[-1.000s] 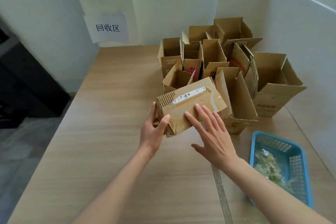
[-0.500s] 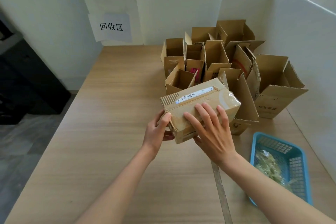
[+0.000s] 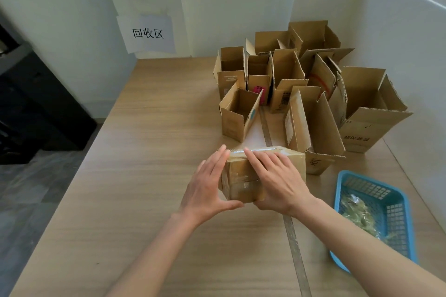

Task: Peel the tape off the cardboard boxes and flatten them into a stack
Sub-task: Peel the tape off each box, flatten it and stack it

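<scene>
A closed brown cardboard box (image 3: 240,179), wrapped in clear tape and with a white label strip along its top edge, sits low on the wooden table (image 3: 144,176) right in front of me. My left hand (image 3: 207,185) lies flat against the box's left end, with the thumb spread under its near bottom edge. My right hand (image 3: 277,183) covers the near face, its straight fingers reaching up to the top edge. The box is pressed between the two hands. Much of its near face is hidden by them.
Several opened cardboard boxes (image 3: 284,79) stand upright in a cluster behind the closed box, reaching to the white partition (image 3: 398,43) on the right. A blue plastic basket (image 3: 371,183) holding crumpled tape sits at the right. A paper sign (image 3: 147,34) hangs on the wall.
The box has come away from the cluster toward me and turned so its labelled face points away. My left hand went from gripping its corner to lying flat on its end.
</scene>
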{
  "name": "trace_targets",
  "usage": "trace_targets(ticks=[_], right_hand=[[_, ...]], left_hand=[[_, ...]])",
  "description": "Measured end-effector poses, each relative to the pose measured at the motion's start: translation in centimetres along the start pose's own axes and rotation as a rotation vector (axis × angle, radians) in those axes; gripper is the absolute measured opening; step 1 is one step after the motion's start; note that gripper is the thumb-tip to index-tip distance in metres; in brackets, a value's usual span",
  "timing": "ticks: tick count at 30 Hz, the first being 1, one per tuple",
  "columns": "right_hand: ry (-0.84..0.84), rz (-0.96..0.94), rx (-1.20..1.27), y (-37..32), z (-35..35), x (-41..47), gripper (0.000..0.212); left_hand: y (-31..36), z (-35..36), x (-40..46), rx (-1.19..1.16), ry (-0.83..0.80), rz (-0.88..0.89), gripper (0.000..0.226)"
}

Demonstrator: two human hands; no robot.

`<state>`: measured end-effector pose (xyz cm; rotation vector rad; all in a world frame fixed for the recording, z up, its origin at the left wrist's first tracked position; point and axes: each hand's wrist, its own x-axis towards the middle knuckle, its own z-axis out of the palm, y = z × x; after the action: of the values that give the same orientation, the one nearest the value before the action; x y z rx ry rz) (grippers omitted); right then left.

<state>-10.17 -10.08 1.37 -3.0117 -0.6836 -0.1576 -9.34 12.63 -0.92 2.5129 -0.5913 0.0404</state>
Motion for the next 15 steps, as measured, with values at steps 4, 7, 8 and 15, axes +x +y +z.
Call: trace_targets(ticks=[4,7,8,15], right_hand=[[-0.021,-0.016,0.016,-0.1,0.5,-0.4,0.132],[-0.047,-0.016,0.019,-0.2,1.0,-0.4,0.132],[-0.059,-0.023,0.021,-0.3,1.3,-0.4,0.132],[-0.178,-0.008,0.075,1.9,2.5,-2.0,0.134]], left_hand=[[-0.2,0.3,-0.4,0.039,-0.037,0.027,0.14],[-0.6,0.9,-0.7,0.036,-0.064,0.033,0.138],[-0.6,1.0,-0.8,0.025,-0.074,0.032,0.135],[-2.1,1.2,-1.1,-0.061,-0.159,0.029,0.117]])
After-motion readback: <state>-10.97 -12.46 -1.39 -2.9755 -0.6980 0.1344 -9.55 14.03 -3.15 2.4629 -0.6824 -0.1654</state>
